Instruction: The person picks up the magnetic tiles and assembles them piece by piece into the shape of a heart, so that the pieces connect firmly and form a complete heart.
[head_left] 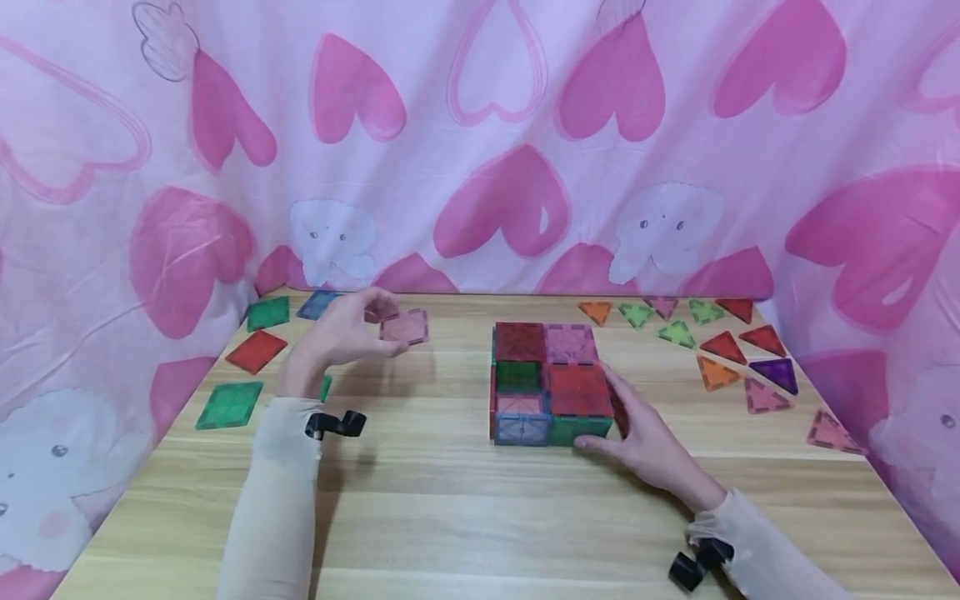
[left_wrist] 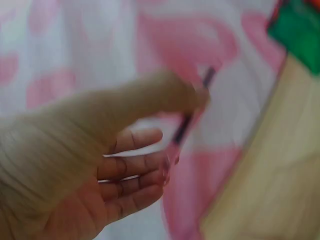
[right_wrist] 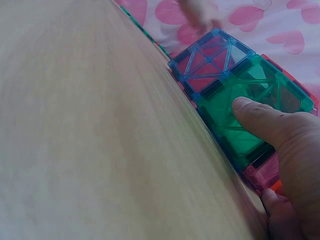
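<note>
My left hand [head_left: 348,329] is raised over the table's left half and pinches a pink square magnetic tile [head_left: 406,327] between thumb and fingers. In the left wrist view this tile [left_wrist: 185,125] shows nearly edge-on. A low box of magnetic tiles [head_left: 581,389] stands at mid-table, with red, pink, green and blue squares. Its front-left top square lies open, showing the inside. Around its front right corner, my right hand [head_left: 645,433] grips the box. In the right wrist view, the thumb [right_wrist: 260,117] presses on the green front tile [right_wrist: 225,105], beside a blue one [right_wrist: 210,60].
At the left lie square tiles: green [head_left: 229,406], red [head_left: 257,352], another green [head_left: 267,313] and blue [head_left: 318,304]. A green tile [head_left: 326,388] is partly hidden behind my left wrist. Several triangle tiles [head_left: 723,347] lie at the back right. A pink heart-print curtain [head_left: 502,208] surrounds the table.
</note>
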